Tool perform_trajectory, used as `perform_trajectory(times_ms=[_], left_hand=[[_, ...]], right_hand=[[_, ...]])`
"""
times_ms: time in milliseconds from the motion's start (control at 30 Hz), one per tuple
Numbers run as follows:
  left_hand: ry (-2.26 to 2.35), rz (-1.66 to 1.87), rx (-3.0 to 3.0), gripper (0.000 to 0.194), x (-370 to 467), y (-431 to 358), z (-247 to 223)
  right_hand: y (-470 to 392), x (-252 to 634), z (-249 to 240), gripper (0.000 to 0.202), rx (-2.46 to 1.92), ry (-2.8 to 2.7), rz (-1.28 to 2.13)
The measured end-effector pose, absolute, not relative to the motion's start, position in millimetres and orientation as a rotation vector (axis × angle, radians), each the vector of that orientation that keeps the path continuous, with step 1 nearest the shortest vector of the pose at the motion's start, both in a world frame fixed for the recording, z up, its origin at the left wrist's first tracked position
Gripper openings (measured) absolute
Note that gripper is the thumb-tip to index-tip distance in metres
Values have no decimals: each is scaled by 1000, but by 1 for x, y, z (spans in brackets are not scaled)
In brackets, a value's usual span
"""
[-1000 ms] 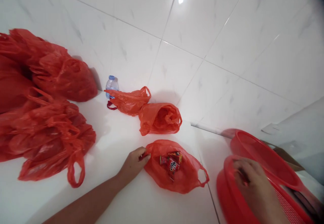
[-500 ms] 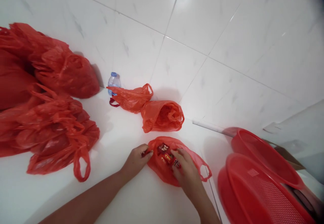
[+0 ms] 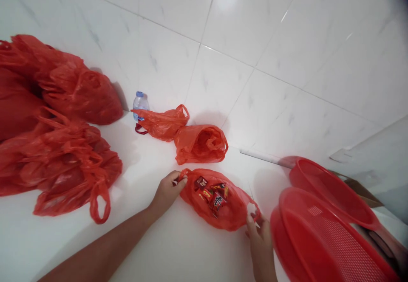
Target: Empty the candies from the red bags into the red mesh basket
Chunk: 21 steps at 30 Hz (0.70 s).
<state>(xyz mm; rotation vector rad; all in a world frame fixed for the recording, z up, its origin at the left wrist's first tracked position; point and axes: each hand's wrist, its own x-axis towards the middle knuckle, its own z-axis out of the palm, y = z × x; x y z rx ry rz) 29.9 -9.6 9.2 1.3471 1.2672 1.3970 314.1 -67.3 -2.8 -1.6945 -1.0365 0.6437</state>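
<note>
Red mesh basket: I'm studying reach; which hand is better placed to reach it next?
Probably the right hand: it's at the end of the open bag nearer the basket, while the left hand holds the opposite end.

1. Single head-worn camera; faces forward and down.
2. Viewpoint above the white surface; tiles fill the upper view.
3. Near range: left hand and right hand low in view, arms cut by bottom edge.
4. Coverage: bags at far left to baskets at right.
</note>
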Motion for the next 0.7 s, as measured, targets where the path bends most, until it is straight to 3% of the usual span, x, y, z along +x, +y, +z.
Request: perform_trajectory(times_ms=[133, 300, 400, 500, 567, 700], left_hand=[[1239, 1453, 1356, 23, 37, 12, 48], [1112, 1693, 1346, 21, 33, 22, 126], [1018, 1748, 1354, 21, 27, 11, 148], [1079, 1673, 1409, 24, 18, -5, 136], [1158, 1663, 1459, 37, 11, -15, 114], [1230, 1592, 1486, 67, 0, -28, 57]], right_hand=[[-41, 310, 38, 32, -1559, -1195, 782], [-39, 308, 113, 24, -1216, -997, 432], [-48, 308, 126, 21, -1146, -974, 420], [-56, 312, 112, 23, -1260, -1063, 527], [-59, 316, 93, 29, -1247, -1121, 625], [-56, 327, 51, 60, -1050, -1227, 851]])
